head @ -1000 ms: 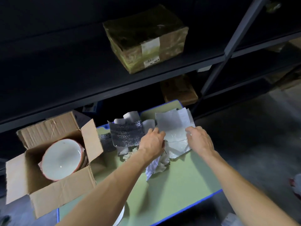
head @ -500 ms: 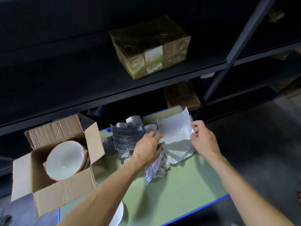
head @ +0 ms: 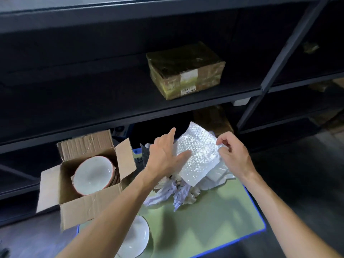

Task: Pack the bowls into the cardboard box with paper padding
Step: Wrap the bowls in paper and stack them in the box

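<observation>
**Q:** At left, where do the task's things stand?

**A:** The cardboard box (head: pixel 74 207) sits open at the counter's left end. One white bowl (head: pixel 93 175) leans tilted inside it, with more rims stacked behind. A second bowl (head: pixel 136 237) waits unpacked on the green counter (head: pixel 214 220), near my forearm.

**Q:** Centre: what has changed in the left hand (head: pixel 163 157)?

**A:** A second ago it lay curled on the padding heap. Now it is released: the fingers (head: pixel 172 133) are spread and straight, and only the thumb lies against the bubble-wrap sheet (head: pixel 199 155). That sheet, flat on the pile before, has come up clear of the crumpled paper (head: pixel 176 192) and stands tilted toward me.

**Q:** Right: what carries the sheet?

**A:** My right hand (head: pixel 234 157) pinches its right edge between thumb and forefinger, the other fingers loosely curled.

**Q:** Meaning for the task?

**A:** I judge that one sheet has been separated from the heap. It is probably meant to go over the boxed bowl before the counter bowl goes in, so padding is under way and packing is only partly done.
</observation>
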`<state>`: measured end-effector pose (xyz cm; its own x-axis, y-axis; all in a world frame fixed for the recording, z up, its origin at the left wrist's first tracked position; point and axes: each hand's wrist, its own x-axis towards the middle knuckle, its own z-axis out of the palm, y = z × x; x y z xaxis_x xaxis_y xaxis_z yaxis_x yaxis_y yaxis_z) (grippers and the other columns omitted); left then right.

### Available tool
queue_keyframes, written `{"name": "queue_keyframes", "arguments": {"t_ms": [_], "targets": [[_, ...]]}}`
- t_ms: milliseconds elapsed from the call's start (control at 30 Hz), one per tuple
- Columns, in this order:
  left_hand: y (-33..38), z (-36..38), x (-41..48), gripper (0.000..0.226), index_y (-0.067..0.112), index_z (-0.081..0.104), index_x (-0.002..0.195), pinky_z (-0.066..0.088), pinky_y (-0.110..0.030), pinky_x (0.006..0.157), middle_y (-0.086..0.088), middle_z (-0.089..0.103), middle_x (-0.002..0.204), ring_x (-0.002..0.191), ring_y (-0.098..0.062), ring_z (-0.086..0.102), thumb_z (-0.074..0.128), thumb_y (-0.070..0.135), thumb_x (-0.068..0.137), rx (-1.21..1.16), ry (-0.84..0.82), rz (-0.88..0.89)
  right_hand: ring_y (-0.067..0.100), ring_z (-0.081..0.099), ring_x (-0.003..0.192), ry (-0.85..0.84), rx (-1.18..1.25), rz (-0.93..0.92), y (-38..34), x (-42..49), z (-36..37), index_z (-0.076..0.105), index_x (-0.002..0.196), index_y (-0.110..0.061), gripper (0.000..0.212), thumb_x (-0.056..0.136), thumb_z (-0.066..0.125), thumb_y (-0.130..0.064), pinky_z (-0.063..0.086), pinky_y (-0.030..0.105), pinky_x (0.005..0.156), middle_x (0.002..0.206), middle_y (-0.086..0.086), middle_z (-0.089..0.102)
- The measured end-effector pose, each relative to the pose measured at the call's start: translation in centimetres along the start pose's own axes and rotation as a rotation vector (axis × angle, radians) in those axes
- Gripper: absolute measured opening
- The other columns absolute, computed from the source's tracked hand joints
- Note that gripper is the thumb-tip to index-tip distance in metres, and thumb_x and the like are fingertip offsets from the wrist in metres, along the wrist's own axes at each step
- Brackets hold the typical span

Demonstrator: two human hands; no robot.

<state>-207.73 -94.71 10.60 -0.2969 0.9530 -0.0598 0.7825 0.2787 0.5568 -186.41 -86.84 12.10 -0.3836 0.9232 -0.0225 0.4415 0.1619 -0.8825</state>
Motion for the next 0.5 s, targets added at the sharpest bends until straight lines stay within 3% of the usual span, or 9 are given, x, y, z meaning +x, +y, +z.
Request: {"name": "queue_keyframes", "arguments": {"t_ms": [67, 133, 233, 333, 400, 500], "targets": [[-0.7, -0.9, -1.3, 0.097, 0.031, 0.009, 0.157, 0.045, -0.039, 0.096, -0.006, 0.050, 0.143, 0.126, -0.026, 0.051, 0.062, 0.060, 0.081, -0.200, -0.046, -0.101, 0.011, 0.035, 0.054, -0.046, 0.006, -0.012, -0.6, -0.5, 1.1, 0.055, 0.088, -0.026, 0.024, 0.085, 0.049, -0.003, 0.032, 0.026, 0.053, 0.069, -0.014, 0.046], [-1.7, -1.5, -2.7, 0.090, 0.033, 0.016, 0.154, 0.046, -0.028, 0.077, -0.002, 0.062, 0.116, 0.104, -0.019, 0.062, 0.068, 0.050, 0.083, -0.341, -0.015, -0.182, 0.013, 0.042, 0.058, -0.072, 0.006, -0.035, -1.4, -0.8, 2.5, 0.057, 0.094, -0.028, 0.026, 0.088, 0.049, -0.003, 0.037, 0.026, 0.057, 0.078, -0.009, 0.054], [-3.5, -2.1, -4.9, 0.039, 0.029, 0.054, 0.124, 0.040, -0.014, 0.060, 0.010, 0.053, 0.076, 0.068, -0.004, 0.053, 0.069, 0.033, 0.088, -0.387, 0.150, -0.226, 0.003, 0.057, 0.073, -0.108, 0.056, -0.032, -2.6, -1.4, 5.0, 0.053, 0.121, -0.029, 0.034, 0.095, 0.050, -0.007, 0.043, 0.019, 0.069, 0.098, -0.004, 0.060], [-5.3, -2.4, -7.9, 0.003, 0.031, 0.065, 0.094, 0.037, -0.016, 0.056, 0.012, 0.052, 0.067, 0.060, -0.005, 0.048, 0.062, 0.030, 0.092, -0.493, 0.275, -0.285, -0.012, 0.054, 0.096, -0.243, 0.108, 0.001, -3.3, -2.0, 7.8, 0.042, 0.138, -0.036, 0.047, 0.097, 0.056, -0.017, 0.041, 0.015, 0.081, 0.121, -0.016, 0.056], [-6.1, -2.7, -10.1, 0.010, 0.033, 0.061, 0.100, 0.042, -0.020, 0.058, 0.005, 0.053, 0.067, 0.059, -0.007, 0.049, 0.061, 0.029, 0.092, -0.622, 0.342, -0.353, -0.013, 0.046, 0.111, -0.319, 0.089, -0.014, -3.8, -2.4, 9.7, 0.042, 0.140, -0.036, 0.051, 0.095, 0.061, -0.023, 0.038, 0.013, 0.086, 0.132, -0.024, 0.048], [-7.8, -3.6, -12.7, 0.041, 0.037, 0.047, 0.124, 0.049, -0.028, 0.068, -0.006, 0.060, 0.076, 0.065, -0.009, 0.055, 0.065, 0.025, 0.089, -0.689, 0.371, -0.423, -0.020, 0.049, 0.106, -0.371, 0.070, -0.047, -5.0, -2.8, 12.2, 0.053, 0.128, -0.029, 0.038, 0.093, 0.062, -0.017, 0.041, 0.006, 0.080, 0.123, -0.020, 0.058]]}}
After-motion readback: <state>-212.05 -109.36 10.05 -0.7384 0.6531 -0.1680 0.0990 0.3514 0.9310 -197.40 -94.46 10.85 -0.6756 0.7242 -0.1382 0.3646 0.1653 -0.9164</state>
